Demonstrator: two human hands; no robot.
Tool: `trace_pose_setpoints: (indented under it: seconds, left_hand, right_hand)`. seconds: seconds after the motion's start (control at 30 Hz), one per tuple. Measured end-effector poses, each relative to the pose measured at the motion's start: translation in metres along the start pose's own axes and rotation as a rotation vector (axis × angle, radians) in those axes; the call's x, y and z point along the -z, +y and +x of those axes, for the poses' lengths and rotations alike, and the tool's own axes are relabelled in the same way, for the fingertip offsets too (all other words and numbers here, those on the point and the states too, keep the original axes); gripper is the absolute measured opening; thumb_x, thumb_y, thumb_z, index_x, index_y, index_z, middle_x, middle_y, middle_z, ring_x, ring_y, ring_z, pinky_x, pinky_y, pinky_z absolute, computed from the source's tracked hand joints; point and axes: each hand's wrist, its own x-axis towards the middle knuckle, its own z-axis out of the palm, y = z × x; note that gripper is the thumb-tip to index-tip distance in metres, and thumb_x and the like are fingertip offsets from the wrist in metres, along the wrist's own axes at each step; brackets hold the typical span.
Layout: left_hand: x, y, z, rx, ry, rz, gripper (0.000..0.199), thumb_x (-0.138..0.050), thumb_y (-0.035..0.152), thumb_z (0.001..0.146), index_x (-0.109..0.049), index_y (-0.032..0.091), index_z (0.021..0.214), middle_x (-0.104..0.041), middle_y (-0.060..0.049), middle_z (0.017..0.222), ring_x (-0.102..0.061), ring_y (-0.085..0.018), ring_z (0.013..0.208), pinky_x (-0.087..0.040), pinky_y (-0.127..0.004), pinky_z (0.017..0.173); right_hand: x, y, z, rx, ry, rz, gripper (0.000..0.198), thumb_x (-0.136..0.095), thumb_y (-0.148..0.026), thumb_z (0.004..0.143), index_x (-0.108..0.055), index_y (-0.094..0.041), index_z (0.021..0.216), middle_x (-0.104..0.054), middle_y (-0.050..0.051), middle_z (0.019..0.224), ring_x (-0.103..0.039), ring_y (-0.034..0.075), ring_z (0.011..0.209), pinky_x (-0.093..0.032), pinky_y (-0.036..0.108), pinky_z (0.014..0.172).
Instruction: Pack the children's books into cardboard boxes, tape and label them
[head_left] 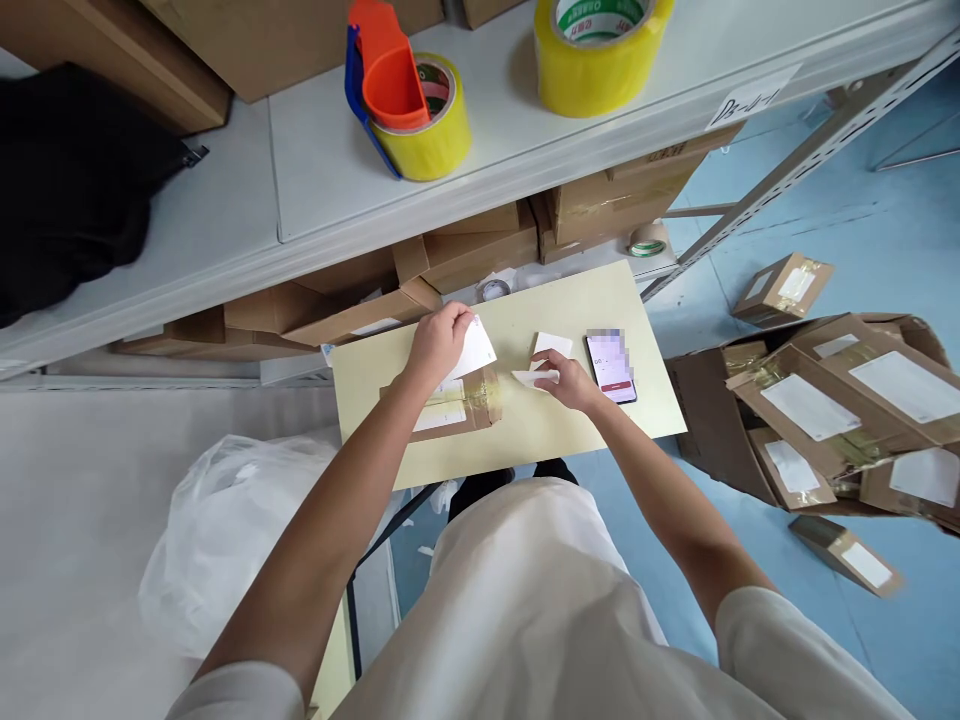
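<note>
My left hand (439, 345) is closed, pinching a white paper label (477, 350) above a small cardboard box (480, 400). The box lies on a cream tabletop (637, 300), sealed with shiny tape and bearing white labels on its upper face. To its right, my right hand (571, 382) grips a thin white slip of paper (531, 379) between thumb and fingers. Just behind that hand lies a white paper stack (553, 344), partly covered by the fingers. A phone (611, 366) with its screen lit rests at the right of the tabletop.
A grey shelf (495, 160) overhangs the table's far side, carrying a tape dispenser (405, 110) and a yellow tape roll (600, 70). Labelled parcels fill a large carton (697, 430) on the right floor. A translucent plastic bag (232, 540) stands left. Open cartons (337, 300) sit below the shelf.
</note>
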Motion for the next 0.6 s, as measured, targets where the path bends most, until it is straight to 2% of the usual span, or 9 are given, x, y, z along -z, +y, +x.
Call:
trace_pose_setpoints:
  seconds: [0.1,0.2,0.27,0.33,0.43,0.53,0.6]
  left_hand:
    - [0.004,-0.003,-0.007,0.054,0.074,-0.189,0.023,-0.046,0.032,0.089,-0.064,0.017,0.088,-0.069,-0.004,0.083,-0.061,-0.016,0.076,-0.043,-0.026,0.070]
    - [0.005,0.006,-0.020,0.098,0.114,-0.305,0.023,-0.048,0.033,0.088,-0.065,0.017,0.087,-0.070,-0.003,0.083,-0.061,-0.015,0.075,-0.044,-0.025,0.070]
    - [0.006,0.017,-0.032,0.107,0.142,-0.355,0.023,-0.049,0.033,0.088,-0.065,0.017,0.087,-0.070,-0.003,0.084,-0.062,-0.015,0.076,-0.045,-0.025,0.071]
    - [0.010,0.027,-0.046,0.105,0.145,-0.405,0.023,-0.049,0.034,0.088,-0.065,0.018,0.089,-0.070,-0.004,0.086,-0.062,-0.015,0.078,-0.045,-0.025,0.071]
    - [0.023,0.029,-0.071,0.115,0.055,-0.532,0.026,-0.052,0.038,0.087,-0.065,0.018,0.095,-0.071,-0.005,0.088,-0.064,-0.016,0.077,-0.047,-0.026,0.070]
    - [0.039,0.017,-0.100,0.202,-0.052,-0.741,0.033,-0.063,0.041,0.078,-0.064,0.017,0.100,-0.071,-0.006,0.089,-0.066,-0.017,0.076,-0.049,-0.026,0.067]
    - [0.046,0.007,-0.120,0.280,-0.046,-0.885,0.034,-0.070,0.041,0.072,-0.065,0.016,0.094,-0.072,-0.007,0.089,-0.066,-0.018,0.077,-0.050,-0.027,0.068]
  right_hand:
    - [0.006,-0.014,0.000,0.060,0.079,0.056,0.063,-0.072,-0.046,0.070,-0.050,-0.020,0.124,-0.062,0.014,0.120,-0.056,0.028,0.114,-0.042,0.045,0.095]
    - [0.005,-0.050,0.001,0.102,0.133,0.201,0.065,-0.064,-0.060,0.074,-0.050,-0.021,0.124,-0.055,0.015,0.130,-0.050,0.029,0.122,-0.039,0.046,0.100]
    - [-0.003,-0.078,0.003,0.112,0.109,0.332,0.064,-0.062,-0.060,0.076,-0.049,-0.021,0.125,-0.061,0.013,0.121,-0.057,0.025,0.112,-0.044,0.042,0.095]
    - [-0.014,-0.101,0.003,0.080,0.113,0.402,0.060,-0.064,-0.055,0.077,-0.049,-0.020,0.123,-0.067,0.009,0.101,-0.063,0.021,0.092,-0.049,0.037,0.084]
    - [-0.026,-0.118,0.002,0.013,0.201,0.421,0.050,-0.064,-0.047,0.078,-0.050,-0.020,0.117,-0.064,0.000,0.075,-0.060,0.016,0.068,-0.050,0.031,0.067]
    - [-0.028,-0.125,-0.004,0.015,0.294,0.407,0.043,-0.059,-0.044,0.081,-0.049,-0.020,0.116,-0.062,0.000,0.074,-0.059,0.016,0.067,-0.049,0.030,0.062]
    - [-0.027,-0.135,-0.013,0.056,0.374,0.284,0.043,-0.055,-0.042,0.084,-0.047,-0.021,0.120,-0.064,0.004,0.083,-0.062,0.019,0.076,-0.051,0.034,0.068]
